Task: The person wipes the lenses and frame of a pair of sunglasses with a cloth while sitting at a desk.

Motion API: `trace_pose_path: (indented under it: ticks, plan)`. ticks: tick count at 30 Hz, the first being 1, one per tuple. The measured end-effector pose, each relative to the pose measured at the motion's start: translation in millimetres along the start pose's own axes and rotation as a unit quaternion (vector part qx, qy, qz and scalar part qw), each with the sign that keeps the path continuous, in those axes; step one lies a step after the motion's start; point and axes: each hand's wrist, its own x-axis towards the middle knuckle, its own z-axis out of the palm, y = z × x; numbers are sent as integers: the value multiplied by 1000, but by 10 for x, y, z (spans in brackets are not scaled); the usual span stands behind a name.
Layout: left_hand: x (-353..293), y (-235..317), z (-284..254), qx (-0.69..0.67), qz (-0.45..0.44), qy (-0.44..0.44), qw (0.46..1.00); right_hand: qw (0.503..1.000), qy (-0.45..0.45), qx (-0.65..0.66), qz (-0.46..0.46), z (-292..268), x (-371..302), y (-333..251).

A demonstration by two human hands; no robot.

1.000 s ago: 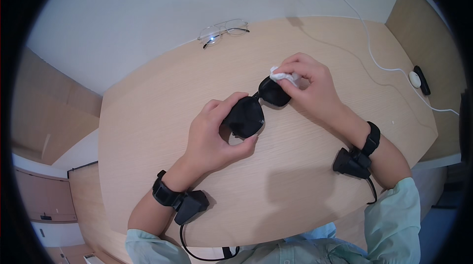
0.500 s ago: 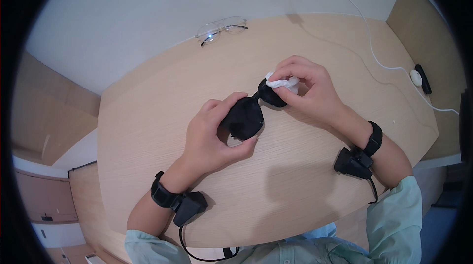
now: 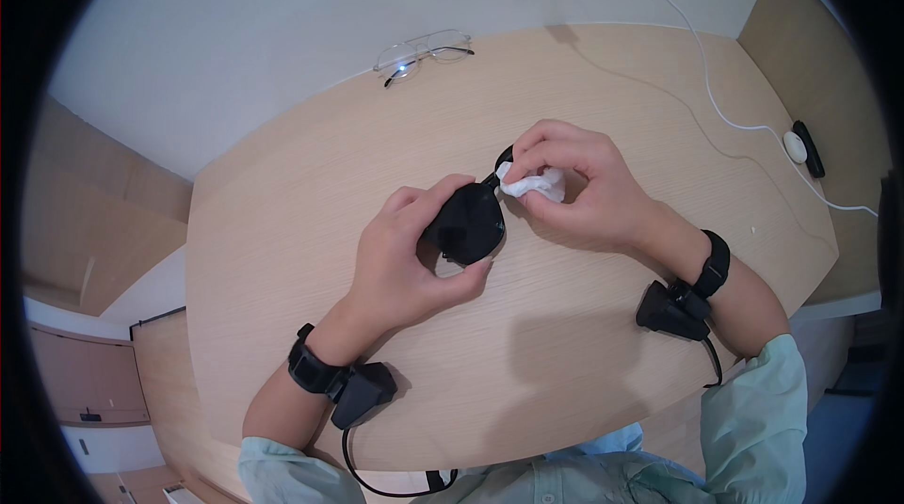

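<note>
A pair of black sunglasses (image 3: 469, 224) is held over the middle of the table. My left hand (image 3: 400, 259) grips its left lens side, thumb at the lower edge and fingers at the upper edge. In my right hand (image 3: 589, 179) a crumpled white tissue (image 3: 535, 186) is pinched between thumb and fingers. The tissue lies against the right lens near the nose bridge. Most of that right lens is hidden behind the tissue and my fingers.
Clear-lensed, thin-framed glasses (image 3: 424, 56) rest at the table's back edge by the wall. A white cable (image 3: 708, 80) runs down the right side past a small white round object (image 3: 796, 147) and a black one (image 3: 809, 150). Black cabled devices (image 3: 363, 396) are strapped to both my wrists.
My right hand has moved the tissue down and slightly left across the right lens, toward the nose bridge. The left hand and the sunglasses have stayed almost still.
</note>
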Motion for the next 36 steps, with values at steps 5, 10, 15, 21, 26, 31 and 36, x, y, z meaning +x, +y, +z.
trace_pose_path:
  ticks: [5, 10, 15, 21, 26, 31, 36]
  plan:
    - [-1, -27, 11, 9, -18, 8, 1000, 999, 25, -31, -3, 6, 30, 15]
    - [7, 1, 3, 9, -7, 9, 1000, 997, 63, -42, 2, 1, 53, 68]
    - [3, -17, 7, -3, -31, 4, 1000, 989, 125, -56, 59, -27, 60, 182]
    - [1, 0, -10, -2, -27, 4, 1000, 986, 136, -78, 61, -77, 54, 267]
    - [-6, -13, -8, -18, -38, -1, 999, 993, 96, -39, 53, -88, 35, 227]
    - [-18, -18, -18, 0, -23, -2, 1000, 997, 62, 4, 43, -18, 19, 102]
    - [-13, -12, -8, 7, -7, 3, 1000, 999, -9, 45, 13, -11, -2, 32]
